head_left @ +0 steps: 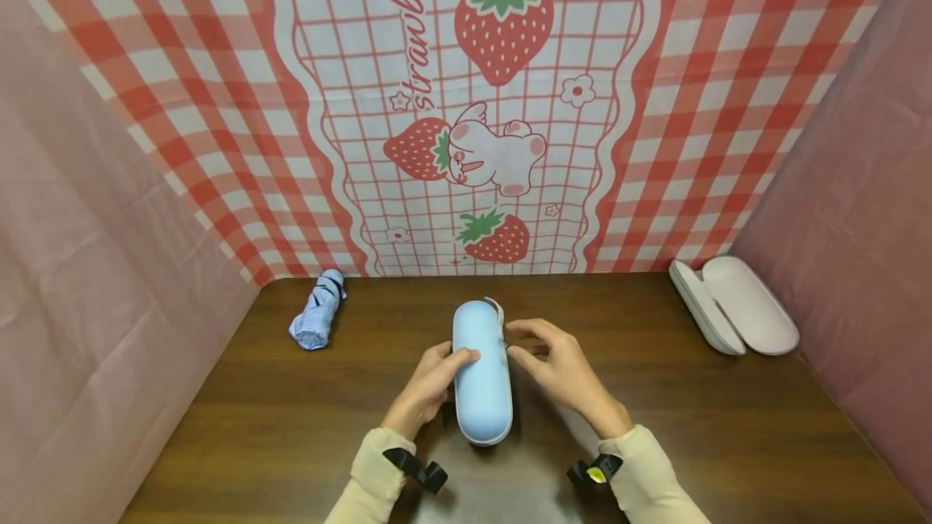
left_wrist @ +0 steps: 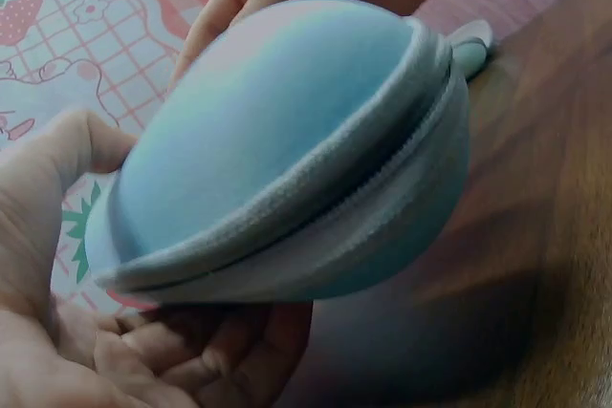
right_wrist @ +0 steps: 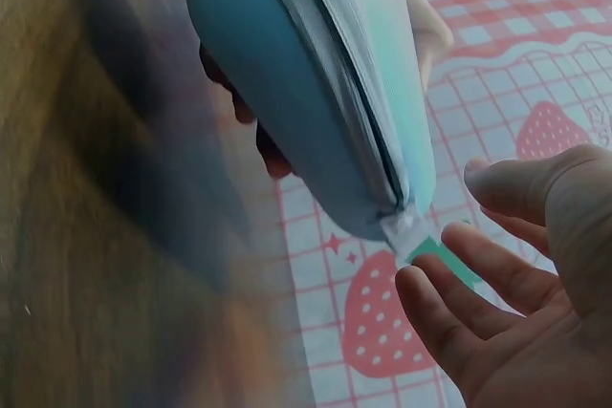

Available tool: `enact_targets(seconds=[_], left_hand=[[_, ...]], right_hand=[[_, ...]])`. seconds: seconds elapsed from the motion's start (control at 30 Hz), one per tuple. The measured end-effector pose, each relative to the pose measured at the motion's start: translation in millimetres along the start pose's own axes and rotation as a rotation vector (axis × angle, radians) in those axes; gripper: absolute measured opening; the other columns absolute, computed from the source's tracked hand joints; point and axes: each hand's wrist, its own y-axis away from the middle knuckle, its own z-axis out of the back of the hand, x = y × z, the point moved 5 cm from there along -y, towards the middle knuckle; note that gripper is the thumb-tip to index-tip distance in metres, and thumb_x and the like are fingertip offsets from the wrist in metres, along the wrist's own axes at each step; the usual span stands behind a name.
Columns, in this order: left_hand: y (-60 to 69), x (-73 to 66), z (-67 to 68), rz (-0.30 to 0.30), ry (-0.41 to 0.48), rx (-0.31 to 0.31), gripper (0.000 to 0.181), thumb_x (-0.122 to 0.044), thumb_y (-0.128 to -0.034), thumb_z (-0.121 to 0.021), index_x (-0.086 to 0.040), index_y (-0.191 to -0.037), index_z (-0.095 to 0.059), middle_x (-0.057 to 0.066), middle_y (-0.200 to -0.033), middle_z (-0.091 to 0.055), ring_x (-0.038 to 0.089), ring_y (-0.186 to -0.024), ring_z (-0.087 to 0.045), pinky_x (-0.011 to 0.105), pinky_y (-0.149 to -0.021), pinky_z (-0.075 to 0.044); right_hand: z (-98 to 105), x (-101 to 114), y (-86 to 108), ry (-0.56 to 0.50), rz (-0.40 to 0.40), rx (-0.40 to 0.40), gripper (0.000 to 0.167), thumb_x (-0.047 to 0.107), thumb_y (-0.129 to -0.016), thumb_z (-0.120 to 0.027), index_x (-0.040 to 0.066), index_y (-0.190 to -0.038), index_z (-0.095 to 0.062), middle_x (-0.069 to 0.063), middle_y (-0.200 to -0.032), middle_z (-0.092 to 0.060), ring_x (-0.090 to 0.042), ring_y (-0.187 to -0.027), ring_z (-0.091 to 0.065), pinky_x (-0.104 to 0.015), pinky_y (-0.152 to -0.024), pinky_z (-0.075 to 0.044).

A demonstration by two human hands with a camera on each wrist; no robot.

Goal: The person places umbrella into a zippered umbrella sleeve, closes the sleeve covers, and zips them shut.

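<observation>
a pale-blue, oblong, smooth-shelled zippered case (head_left: 482, 399) is gripped by the left hand (head_left: 431, 385), best kept steady near the right hand (head_left: 562, 366), fingers spread

A person's left hand (head_left: 428, 382) grips a light blue case (head_left: 483, 399) by its left side, thumb on top. The right hand (head_left: 561, 362) is just beside the case's right edge, near a white strap (head_left: 500, 313), fingers loosely bent. On the brown table (head_left: 255, 427), a folded blue umbrella (head_left: 319, 315) lies back left and an open pale case (head_left: 753, 310) back right. Behind hangs a strawberry-print cloth (head_left: 633, 217).
</observation>
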Motion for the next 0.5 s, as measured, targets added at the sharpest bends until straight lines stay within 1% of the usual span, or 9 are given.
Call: enact_targets(seconds=[0.13,0.23,0.3,0.5], left_hand=[[0.4,-1.8,1.0,-0.061,-0.037,0.013,0.057,-0.027,-0.0914,-0.065,0.008,-0.136,-0.055,0.02,-0.116,-0.07,0.023,-0.095,-0.069,0.04,-0.08,-0.059],[1.7,-2.8,2.1,-0.086,-0.042,0.024,0.059,-0.027,-0.0918,-0.064,0.008,-0.138,-0.053,0.02,-0.116,-0.071,0.023,-0.096,-0.07,0.04,-0.081,-0.059],[2.2,-3.4,2.1,-0.101,-0.034,0.042,0.06,-0.025,-0.092,-0.064,0.009,-0.139,-0.051,0.021,-0.116,-0.071,0.023,-0.097,-0.07,0.04,-0.083,-0.059],[0.8,-8.7,-1.6,-0.129,-0.035,0.078,0.062,-0.024,-0.0909,-0.065,0.008,-0.141,-0.049,0.022,-0.116,-0.071,0.023,-0.099,-0.07,0.038,-0.086,-0.058]], right_hand=[[7,-3,0.0,-0.011,-0.039,-0.013,0.037,0.004,-0.092,-0.076,-0.002,-0.128,-0.067,-0.02,-0.122,-0.07,-0.036,-0.108,-0.07,-0.037,-0.086,-0.061],[8,-6,-0.1,-0.035,-0.073,-0.007,0.038,0.006,-0.093,-0.075,-0.003,-0.129,-0.066,-0.024,-0.123,-0.071,-0.036,-0.107,-0.072,-0.034,-0.085,-0.061],[8,-7,0.1,-0.034,-0.087,0.001,0.037,0.007,-0.093,-0.076,-0.004,-0.127,-0.067,-0.024,-0.121,-0.072,-0.034,-0.104,-0.073,-0.033,-0.084,-0.061],[3,-11,0.3,-0.017,-0.124,0.056,0.032,0.012,-0.092,-0.077,-0.001,-0.121,-0.073,-0.017,-0.113,-0.076,-0.027,-0.1,-0.076,-0.029,-0.082,-0.061]])
